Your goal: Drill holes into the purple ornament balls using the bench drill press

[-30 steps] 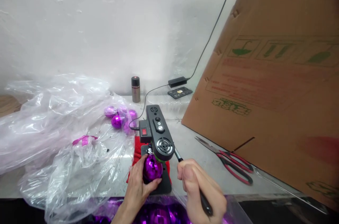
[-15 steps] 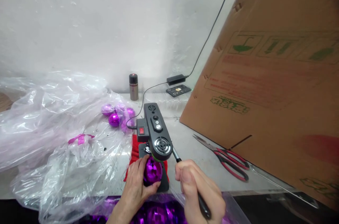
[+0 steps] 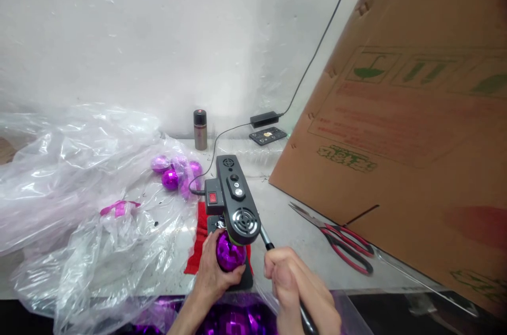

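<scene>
Now keep your left hand (image 3: 212, 274) cupped firmly round the purple ball (image 3: 228, 253), fingers closed on it, seated under the black press head (image 3: 236, 198); your right hand (image 3: 295, 290), fist closed on the lever handle (image 3: 266, 240), should pull smoothly and evenly.

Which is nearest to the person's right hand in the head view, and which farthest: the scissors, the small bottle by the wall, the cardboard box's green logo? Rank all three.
From the right hand:
1. Scissors, on the table just to its right.
2. Small bottle, far back by the wall, to the left.
3. Green logo on the cardboard box, up to the right; close to the bottle in distance, so this order is uncertain.
</scene>
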{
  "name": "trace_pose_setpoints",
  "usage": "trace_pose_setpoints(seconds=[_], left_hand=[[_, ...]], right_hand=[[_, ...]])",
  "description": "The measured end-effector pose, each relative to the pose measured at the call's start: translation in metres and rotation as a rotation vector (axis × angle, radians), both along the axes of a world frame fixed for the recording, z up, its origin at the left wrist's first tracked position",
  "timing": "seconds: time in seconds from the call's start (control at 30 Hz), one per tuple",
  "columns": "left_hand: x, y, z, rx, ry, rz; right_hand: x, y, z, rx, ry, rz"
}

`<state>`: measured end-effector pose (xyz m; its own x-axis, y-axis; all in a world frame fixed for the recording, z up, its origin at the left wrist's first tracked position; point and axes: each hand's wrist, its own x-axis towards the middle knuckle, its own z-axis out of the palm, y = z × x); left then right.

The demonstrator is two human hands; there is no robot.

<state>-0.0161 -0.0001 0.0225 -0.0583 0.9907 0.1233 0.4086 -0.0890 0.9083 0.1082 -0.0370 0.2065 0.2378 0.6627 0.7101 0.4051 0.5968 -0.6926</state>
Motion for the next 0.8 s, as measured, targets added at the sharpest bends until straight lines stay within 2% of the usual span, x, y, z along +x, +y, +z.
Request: trace_pose_setpoints(seconds=[0.13, 0.3, 0.43, 0.6, 0.8], left_hand=[[0.002, -0.001, -0.007, 0.031, 0.023, 0.035], [0.003, -0.001, -0.016, 0.075, 0.049, 0.049], [0.005, -0.001, -0.023, 0.109, 0.059, 0.072], [0.008, -0.002, -0.027, 0.194, 0.025, 0.084], [0.009, -0.003, -0.025, 0.185, 0.015, 0.079]], right_hand=[[0.0, -0.001, -0.008, 0.021, -0.03, -0.047], [0.003, 0.004, -0.016, 0.095, -0.082, -0.032], [0.0, 0.009, -0.024, 0.158, -0.035, -0.104], [-0.001, 0.009, -0.031, 0.121, -0.006, -0.12], [-0.002, 0.007, -0.031, 0.104, 0.021, -0.116]])
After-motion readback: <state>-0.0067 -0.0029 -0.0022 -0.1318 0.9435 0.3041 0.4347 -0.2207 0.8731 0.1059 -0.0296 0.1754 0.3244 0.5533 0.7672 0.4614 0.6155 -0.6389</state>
